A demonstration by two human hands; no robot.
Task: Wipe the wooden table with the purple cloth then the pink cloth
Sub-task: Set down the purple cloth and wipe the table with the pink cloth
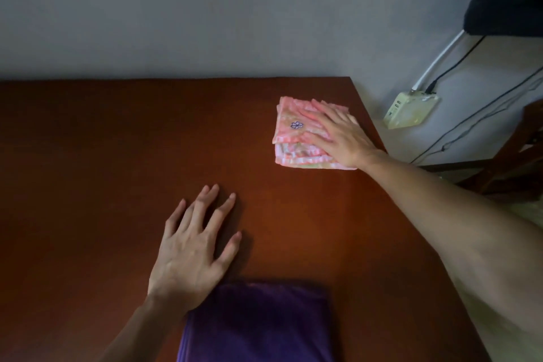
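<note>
Head view: dark wooden table (117, 141) against a grey wall (205, 9); charger block (411, 110) with 2 cables on the floor beyond the right edge. Right hand (338, 134) flat, fingers spread, pressing the folded pink cloth (293, 138), roughly square, no clear long axis. Left hand (194, 244) flat, holding nothing; purple cloth (258, 326) just beside its wrist, long axis toward the wall.

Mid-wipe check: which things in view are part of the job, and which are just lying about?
Job:
wooden table
pink cloth, right hand flat on it
purple cloth, folded at the near edge
left hand, flat on the table

Lying about:
power adapter and cables
</note>
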